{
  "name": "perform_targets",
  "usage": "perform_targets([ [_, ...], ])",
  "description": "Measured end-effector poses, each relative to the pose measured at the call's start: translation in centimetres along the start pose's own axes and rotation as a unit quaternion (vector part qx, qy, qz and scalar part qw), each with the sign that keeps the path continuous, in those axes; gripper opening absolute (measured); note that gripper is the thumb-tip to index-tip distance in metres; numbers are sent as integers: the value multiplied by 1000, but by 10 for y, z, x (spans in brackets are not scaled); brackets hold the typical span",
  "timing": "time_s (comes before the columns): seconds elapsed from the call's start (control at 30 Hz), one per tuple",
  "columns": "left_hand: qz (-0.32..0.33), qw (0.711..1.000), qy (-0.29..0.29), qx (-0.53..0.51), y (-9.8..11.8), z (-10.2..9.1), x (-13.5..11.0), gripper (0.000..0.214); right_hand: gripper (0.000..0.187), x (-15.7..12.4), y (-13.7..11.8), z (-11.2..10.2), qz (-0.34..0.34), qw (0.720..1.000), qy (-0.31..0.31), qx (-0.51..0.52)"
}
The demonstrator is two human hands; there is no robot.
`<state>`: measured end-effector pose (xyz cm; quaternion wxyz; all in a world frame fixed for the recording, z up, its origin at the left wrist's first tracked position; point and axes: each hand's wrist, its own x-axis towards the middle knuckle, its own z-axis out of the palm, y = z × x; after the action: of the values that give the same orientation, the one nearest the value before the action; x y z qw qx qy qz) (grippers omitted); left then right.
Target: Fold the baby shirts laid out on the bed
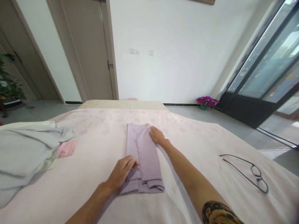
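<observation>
A lilac ribbed long-sleeved top (148,155) lies folded into a narrow strip on the bed-like surface, its neckline at the far end. My left hand (125,169) rests over its near left side, fingers curled together against the fabric; the fingertips are partly hidden. At the far right corner, by the shoulder, my right hand (157,135) lies flat along the edge with its fingers stretched out. One folded layer runs down the right half, and the hem layers show at the near end.
Pale pink flowered cloth (100,174) covers the surface. On the left lies a heap of grey clothes (28,152) with a small pink cloth (67,148) beside it. Black-framed glasses (258,178) lie unfolded at the right. Purple flowers (206,101) stand on the floor by the glass door.
</observation>
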<state>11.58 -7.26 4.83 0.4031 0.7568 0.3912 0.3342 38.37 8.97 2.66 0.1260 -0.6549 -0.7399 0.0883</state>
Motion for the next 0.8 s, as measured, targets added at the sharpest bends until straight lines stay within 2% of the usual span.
perform_targets([
  [0.1, 14, 995, 41, 90, -13, -23, -11, 28, 52, -37, 3, -13, -27, 999, 29, 13],
  [0.17, 51, 987, 25, 152, -21, -38, -22, 21, 49, -68, 7, -22, -68, 997, 33, 22],
  [0.23, 102, 975, -10, 197, -28, -50, -34, 25, 48, -101, 9, -31, -149, 987, 40, 40],
  [0.3, 144, 961, -34, 234, -33, -57, -43, 30, 47, -132, 8, -38, -201, 979, 20, 32],
  [0.4, 175, 944, -32, 276, -38, -56, -48, 34, 43, -167, -1, -42, -243, 970, -9, 29],
  [0.53, 204, 931, -26, 301, -44, -44, -40, 31, 40, -188, -14, -32, -276, 961, -4, 32],
  [0.7, 216, 929, 15, 299, -47, -33, -32, 28, 47, -189, -13, -13, -280, 956, 65, 62],
  [0.8, 211, 932, 27, 293, -46, -31, -32, 28, 49, -189, -12, -8, -290, 948, 70, 108],
])
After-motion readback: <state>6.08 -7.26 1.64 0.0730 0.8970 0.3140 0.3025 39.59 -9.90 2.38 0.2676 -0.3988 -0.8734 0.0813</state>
